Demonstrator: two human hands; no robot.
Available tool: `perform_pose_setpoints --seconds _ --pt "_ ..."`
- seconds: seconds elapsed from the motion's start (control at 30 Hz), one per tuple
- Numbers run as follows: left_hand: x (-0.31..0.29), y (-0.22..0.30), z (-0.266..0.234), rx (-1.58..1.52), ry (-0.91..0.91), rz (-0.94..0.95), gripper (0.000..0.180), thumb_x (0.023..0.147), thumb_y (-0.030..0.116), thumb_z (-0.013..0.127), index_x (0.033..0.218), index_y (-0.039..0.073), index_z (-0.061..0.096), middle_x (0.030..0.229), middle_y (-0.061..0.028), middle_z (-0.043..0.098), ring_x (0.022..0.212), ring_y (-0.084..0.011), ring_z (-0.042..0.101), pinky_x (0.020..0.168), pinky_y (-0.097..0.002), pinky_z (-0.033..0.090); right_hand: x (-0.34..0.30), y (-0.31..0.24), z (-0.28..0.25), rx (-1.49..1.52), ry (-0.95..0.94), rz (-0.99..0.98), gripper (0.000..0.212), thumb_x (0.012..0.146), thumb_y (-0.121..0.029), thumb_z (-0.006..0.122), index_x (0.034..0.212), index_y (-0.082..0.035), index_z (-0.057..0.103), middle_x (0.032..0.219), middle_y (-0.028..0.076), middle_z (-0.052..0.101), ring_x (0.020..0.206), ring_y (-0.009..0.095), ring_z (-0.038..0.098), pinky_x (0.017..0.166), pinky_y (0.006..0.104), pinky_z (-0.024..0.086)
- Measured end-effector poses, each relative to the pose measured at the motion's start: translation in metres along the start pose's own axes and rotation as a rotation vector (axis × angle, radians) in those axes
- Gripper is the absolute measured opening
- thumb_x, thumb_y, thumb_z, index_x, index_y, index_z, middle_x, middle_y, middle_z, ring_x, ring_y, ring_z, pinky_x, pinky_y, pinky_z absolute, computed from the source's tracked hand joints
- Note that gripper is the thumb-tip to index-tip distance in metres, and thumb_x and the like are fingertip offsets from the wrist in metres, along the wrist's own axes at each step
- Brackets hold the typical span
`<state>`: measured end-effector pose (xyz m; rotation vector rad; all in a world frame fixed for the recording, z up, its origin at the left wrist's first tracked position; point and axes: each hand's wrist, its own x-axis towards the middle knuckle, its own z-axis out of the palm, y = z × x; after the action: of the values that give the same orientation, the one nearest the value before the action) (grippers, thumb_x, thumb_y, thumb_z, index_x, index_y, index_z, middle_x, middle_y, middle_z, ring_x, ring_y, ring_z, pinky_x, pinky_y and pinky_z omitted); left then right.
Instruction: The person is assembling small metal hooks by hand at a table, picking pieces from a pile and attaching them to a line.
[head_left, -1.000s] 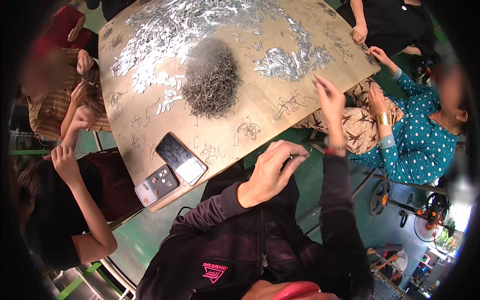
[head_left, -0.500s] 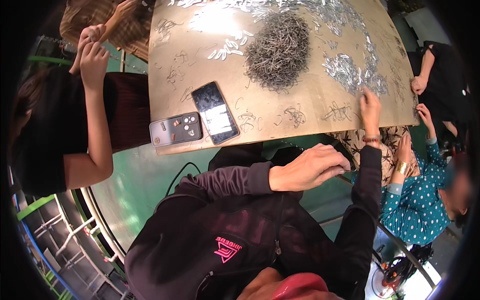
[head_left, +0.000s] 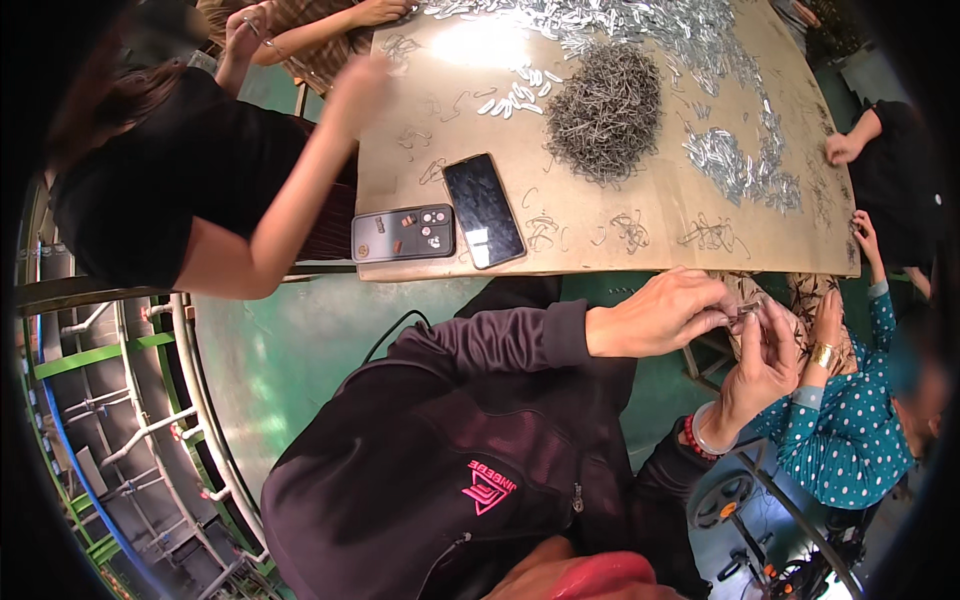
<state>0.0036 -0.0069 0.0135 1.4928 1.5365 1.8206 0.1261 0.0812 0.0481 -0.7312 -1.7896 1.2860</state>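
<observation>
Dark metal, heaped into a rough oval pile (head_left: 605,115) of thin bent wires, sits on the brown table (head_left: 570,258) that I see from above. I have both bare hands just past the table's near edge, to the right of the middle. The left hand (head_left: 665,312) is closed in a pinch, thumb against fingers, on a small metal piece (head_left: 747,310). The right hand (head_left: 762,365) comes up from below with its thumb and fingertips closed on the same piece, so the two hands nearly meet; the piece is too small for me to tell its exact shape. I can make out a red beaded bracelet (head_left: 690,436) on the right wrist.

On the table, a dark phone (head_left: 484,210) lies beside a grey phone case (head_left: 403,232) near the front edge. Small clumps of loose wire (head_left: 630,232) lie to the right of them. Shiny silver pieces (head_left: 735,165) form a cluster right of the pile, and more spread across the far side. To my left, a person in black (head_left: 200,180) has one blurred hand over the table; to my right sits a co-worker in dotted teal (head_left: 850,440)
</observation>
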Motion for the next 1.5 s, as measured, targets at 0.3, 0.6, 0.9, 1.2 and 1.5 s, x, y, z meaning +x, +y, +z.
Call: perform_pose_setpoints --seconds 0.3,0.6,0.9,1.2,1.5 --pt "-0.022 -0.011 -0.003 0.059 -0.002 -0.063 0.013 0.08 0.009 0.062 0.091 0.003 0.058 0.087 -0.0084 0.062 0.083 -0.0269 0.059 0.075 -0.0362 0.045 -0.018 0.019 0.017 0.221 0.14 -0.11 0.024 0.075 0.016 0.058 0.097 0.007 0.06 0.085 0.014 0.062 0.064 0.015 0.059 0.059 0.0238 0.05" --pt "-0.039 -0.086 -0.082 0.654 -0.101 -0.223 0.01 0.077 0.01 0.062 0.082 0.001 0.064 0.074 -0.0188 0.062 0.07 -0.0322 0.062 0.063 -0.0378 0.049 -0.024 0.014 0.016 0.303 0.082 -0.088 0.02 0.075 0.016 0.056 0.093 0.008 0.059 0.085 0.018 0.062 0.064 0.017 0.059 0.059 0.0248 0.05" --pt "-0.031 -0.156 -0.143 1.045 -0.084 -0.361 0.011 0.07 0.009 0.061 0.074 0.0 0.067 0.067 -0.021 0.061 0.064 -0.0329 0.063 0.064 -0.0392 0.05 -0.034 0.007 0.012 0.296 0.074 -0.072 0.022 0.075 0.016 0.058 0.094 0.007 0.06 0.086 0.014 0.061 0.064 0.013 0.058 0.059 0.0218 0.049" --pt "-0.036 -0.191 -0.14 1.119 0.026 -0.05 0.012 0.075 0.013 0.057 0.082 0.004 0.063 0.077 -0.0183 0.061 0.076 -0.033 0.061 0.069 -0.0413 0.048 -0.034 0.002 0.004 0.331 0.073 -0.124 0.021 0.075 0.014 0.06 0.095 0.007 0.06 0.086 0.013 0.061 0.066 0.012 0.059 0.059 0.0211 0.05" --pt "-0.018 -0.126 -0.121 1.38 -0.278 0.045 0.009 0.075 0.004 0.05 0.081 -0.002 0.051 0.08 -0.0198 0.053 0.067 -0.0318 0.059 0.059 -0.0399 0.049 -0.029 0.0 -0.002 0.313 0.065 -0.086 0.019 0.073 0.014 0.061 0.09 0.006 0.063 0.082 0.01 0.061 0.066 0.011 0.058 0.057 0.0198 0.049"
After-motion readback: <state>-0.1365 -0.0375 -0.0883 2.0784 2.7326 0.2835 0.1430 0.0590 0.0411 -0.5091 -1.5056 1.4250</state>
